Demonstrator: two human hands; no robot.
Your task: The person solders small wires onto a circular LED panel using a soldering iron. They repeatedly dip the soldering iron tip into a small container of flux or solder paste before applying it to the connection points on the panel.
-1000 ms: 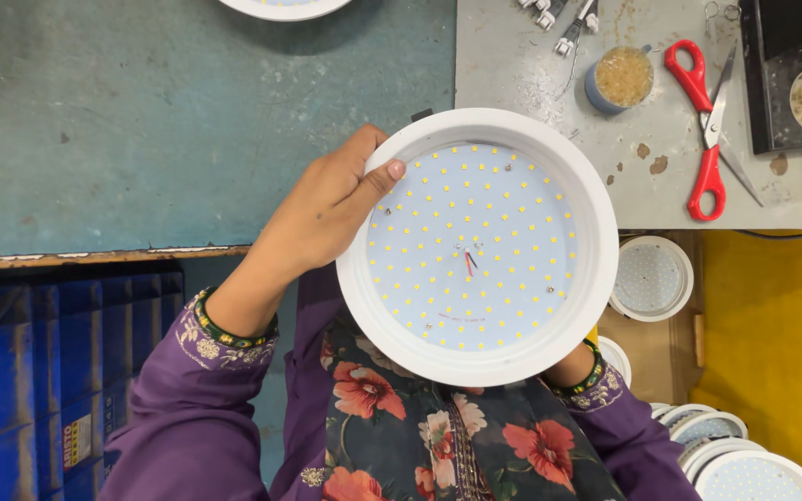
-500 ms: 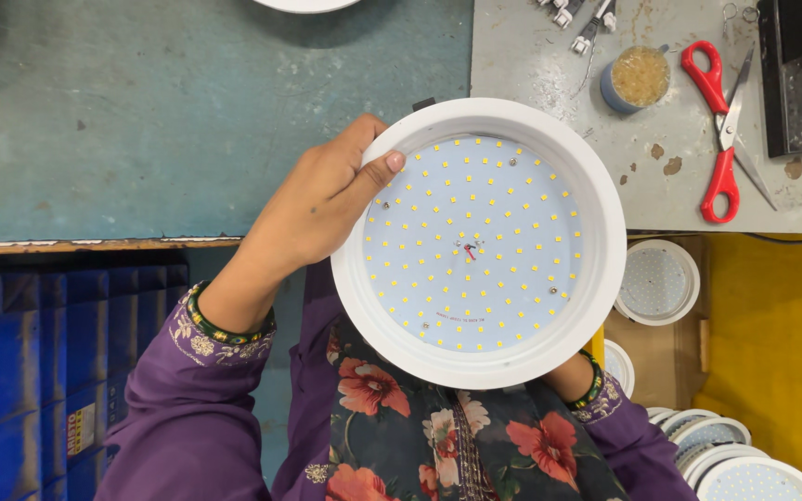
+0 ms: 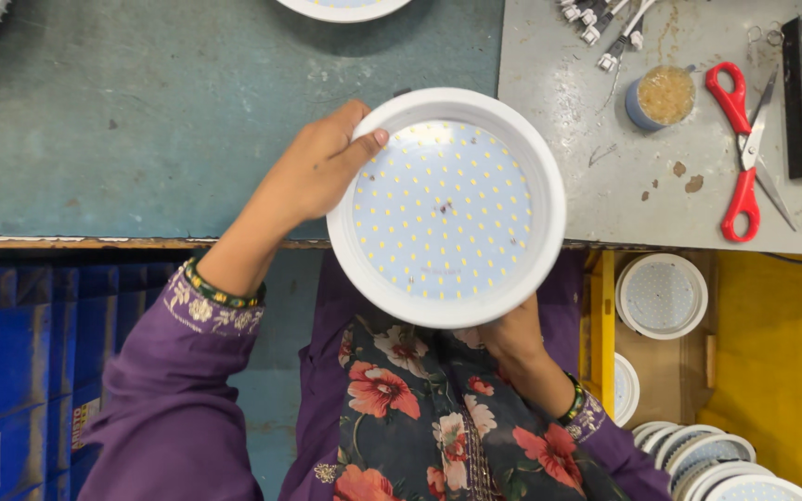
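Observation:
I hold a round white lamp panel [image 3: 446, 206] face up over the bench's front edge. Its disc is dotted with many small yellow diodes inside a white rim. My left hand [image 3: 313, 172] grips the rim's left side, thumb tip resting on the upper left of the rim. My right hand [image 3: 510, 339] is underneath the panel's lower right, mostly hidden by it, holding it from below. Purple sleeves and green bangles show at both wrists.
Red-handled scissors [image 3: 743, 153] and a small tin of brown paste [image 3: 661, 96] lie on the grey mat at the right. Metal clips [image 3: 601, 23] sit at the top. More round lamp panels [image 3: 663, 295] are stacked at the lower right. Blue crates [image 3: 20, 371] stand at the left.
The panel has shifted slightly up in view and tilted a little. Both hands keep the same hold on it.

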